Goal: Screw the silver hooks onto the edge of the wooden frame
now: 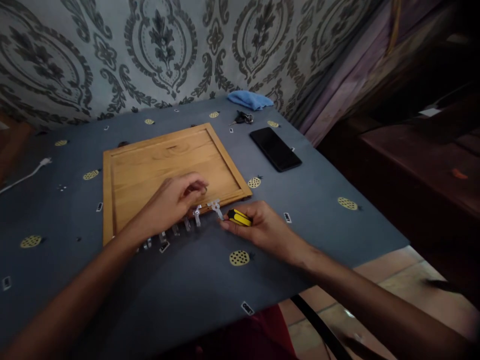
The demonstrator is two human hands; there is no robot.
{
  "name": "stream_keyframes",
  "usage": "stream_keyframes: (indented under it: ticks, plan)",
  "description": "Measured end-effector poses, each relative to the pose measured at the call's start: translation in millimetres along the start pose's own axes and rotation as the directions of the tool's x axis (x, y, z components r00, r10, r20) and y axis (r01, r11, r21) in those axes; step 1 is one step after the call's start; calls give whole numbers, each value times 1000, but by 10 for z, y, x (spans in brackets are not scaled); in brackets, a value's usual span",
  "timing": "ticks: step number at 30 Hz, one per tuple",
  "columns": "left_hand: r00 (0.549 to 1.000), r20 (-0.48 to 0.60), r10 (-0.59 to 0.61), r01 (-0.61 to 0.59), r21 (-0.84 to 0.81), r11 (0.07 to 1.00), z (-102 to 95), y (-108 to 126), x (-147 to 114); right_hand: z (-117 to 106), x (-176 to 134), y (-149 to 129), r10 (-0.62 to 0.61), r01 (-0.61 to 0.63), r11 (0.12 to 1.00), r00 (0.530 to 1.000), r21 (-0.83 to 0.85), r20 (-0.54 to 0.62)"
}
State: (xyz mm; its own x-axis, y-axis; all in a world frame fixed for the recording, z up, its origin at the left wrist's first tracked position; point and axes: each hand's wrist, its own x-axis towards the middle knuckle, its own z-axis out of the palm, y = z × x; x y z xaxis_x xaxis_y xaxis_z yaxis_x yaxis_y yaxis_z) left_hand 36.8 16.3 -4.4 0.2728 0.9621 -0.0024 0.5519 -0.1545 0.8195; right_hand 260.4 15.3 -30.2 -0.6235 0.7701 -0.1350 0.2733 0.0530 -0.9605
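A framed wooden panel (172,155) lies flat on the table. Along its near edge runs a row of clear plastic hooks (197,215), several of them partly behind my left arm. Over that edge, my left hand (180,197) is closed with its fingertips pinched together; what they hold, if anything, is too small to make out. My right hand (260,227) grips a yellow-and-black handled tool (240,217), its working end not clearly visible. The thumb and fingertip of this hand are at the lower end of the rightmost clear hook (216,208).
A black phone (275,149) lies right of the panel, with keys (243,118) and a blue cloth (250,99) behind it. A white cable (26,175) rests at the left. The table (322,240) ends at the right above a tiled floor (390,270). A patterned curtain (210,50) hangs behind.
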Motion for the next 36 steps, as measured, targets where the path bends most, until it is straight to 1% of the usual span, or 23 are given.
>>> stream_keyframes:
  ticks: [3,5,8,11,16,22,29,32,36]
  plan:
    - [999,-36,17,-16,36,999,18,-69,-144,-27,63,42,75,-87,987,993,138,90]
    - [1000,-28,7,-5,51,999,57,-106,-238,-39,99,60,115,-136,974,986,180,124]
    - [1000,-17,-15,16,87,996,135,-136,-331,-40,134,70,145,-177,958,978,226,151]
    - [999,-31,-15,19,142,990,194,-130,-352,-32,154,70,155,-194,950,973,245,169]
    - [998,-56,-26,38,239,970,241,-85,-313,-21,186,69,203,-248,937,960,246,193]
    - [998,-61,7,13,324,946,284,-43,-295,-13,219,52,187,-226,945,966,236,178]
    - [998,-47,-33,47,359,932,303,-21,-274,-35,241,59,174,-217,950,965,223,198]
    - [999,-35,-35,45,352,935,286,-10,-272,-41,243,77,165,-205,954,968,217,189]
    - [999,-27,-26,34,339,940,204,3,-300,-52,231,118,165,-198,959,972,203,165]
